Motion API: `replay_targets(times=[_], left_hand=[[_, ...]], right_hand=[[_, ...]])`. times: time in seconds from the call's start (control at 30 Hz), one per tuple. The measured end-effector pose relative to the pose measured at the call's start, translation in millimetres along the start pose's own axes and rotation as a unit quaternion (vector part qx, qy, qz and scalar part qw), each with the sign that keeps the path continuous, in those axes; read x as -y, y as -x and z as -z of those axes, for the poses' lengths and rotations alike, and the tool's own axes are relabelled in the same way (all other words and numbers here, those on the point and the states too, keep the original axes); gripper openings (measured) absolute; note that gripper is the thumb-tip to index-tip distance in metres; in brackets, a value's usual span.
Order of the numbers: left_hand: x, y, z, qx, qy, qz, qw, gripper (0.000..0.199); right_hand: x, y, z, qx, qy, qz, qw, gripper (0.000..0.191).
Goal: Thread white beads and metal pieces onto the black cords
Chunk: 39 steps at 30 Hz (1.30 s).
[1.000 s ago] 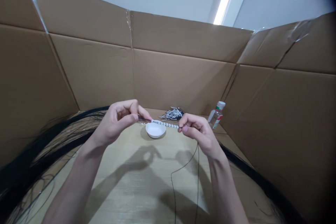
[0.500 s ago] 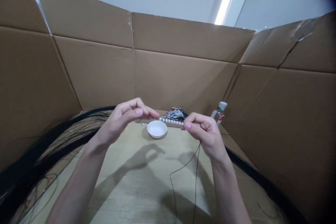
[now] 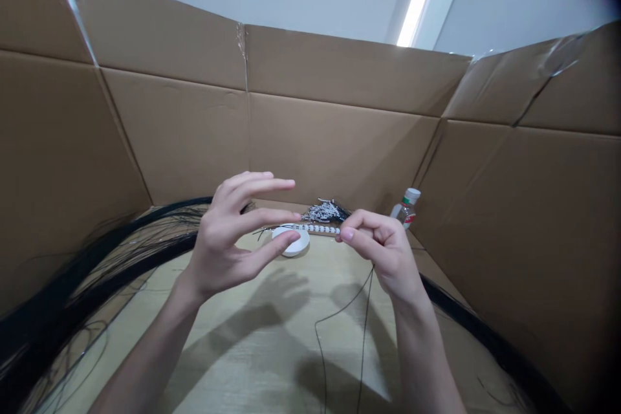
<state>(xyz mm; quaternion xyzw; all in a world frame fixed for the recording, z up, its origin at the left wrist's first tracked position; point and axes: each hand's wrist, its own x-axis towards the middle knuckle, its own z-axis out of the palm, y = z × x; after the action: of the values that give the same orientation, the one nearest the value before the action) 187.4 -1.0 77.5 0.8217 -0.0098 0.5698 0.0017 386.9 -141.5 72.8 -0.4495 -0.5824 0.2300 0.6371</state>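
Between thumb and fingertips, my right hand point(image 3: 376, 242) pinches one end of a strand of white beads point(image 3: 323, 229) on dark cord. The strand stretches left, and its loose cord ends poke out past the beads. Two lengths of dark cord point(image 3: 317, 330) hang below my right hand to the table. My left hand point(image 3: 237, 233) is open, fingers spread, with thumb and index finger on either side of the strand's left end; whether they touch it I cannot tell. Beneath that end stands a small white bowl point(image 3: 298, 246), partly covered by my left thumb.
A pile of beaded strands point(image 3: 326, 210) lies at the back of the table point(image 3: 252, 362). A clear bottle with a white cap point(image 3: 406, 207) stands at the back right. Bundles of black cord point(image 3: 97, 291) run along the left side and the right. Cardboard walls point(image 3: 339, 136) enclose the table.
My left hand has let go of the strand's left end and spread its fingers, rising slightly. Loose cord ends now show there. My right hand keeps its pinch, nearly still.
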Motion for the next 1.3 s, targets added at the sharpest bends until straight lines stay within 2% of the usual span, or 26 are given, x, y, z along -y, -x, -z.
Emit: replay_targets(times=[0.23, 0.53, 0.77, 1.03, 1.3], left_hand=[[4, 3, -2.2, 0.008, -0.008, -0.005, 1.000, 0.019], [-8, 2, -6.6, 0.001, -0.038, -0.010, 0.999, 0.025], [-4, 7, -9.5, -0.004, -0.085, -0.035, 0.996, 0.024], [-10, 5, -12.2, -0.006, -0.085, -0.028, 0.996, 0.029], [-10, 7, -12.4, 0.005, -0.109, -0.049, 0.993, 0.021]], right_hand=[[1, 0, -1, -0.005, 0.007, -0.002, 1.000, 0.025], [0, -1, -4, 0.001, 0.006, 0.000, 1.000, 0.022], [-1, 1, -7, 0.012, 0.001, -0.002, 1.000, 0.022], [-2, 1, -8, 0.015, 0.000, -0.006, 1.000, 0.025], [0, 2, -10, 0.026, 0.006, -0.019, 0.999, 0.027]])
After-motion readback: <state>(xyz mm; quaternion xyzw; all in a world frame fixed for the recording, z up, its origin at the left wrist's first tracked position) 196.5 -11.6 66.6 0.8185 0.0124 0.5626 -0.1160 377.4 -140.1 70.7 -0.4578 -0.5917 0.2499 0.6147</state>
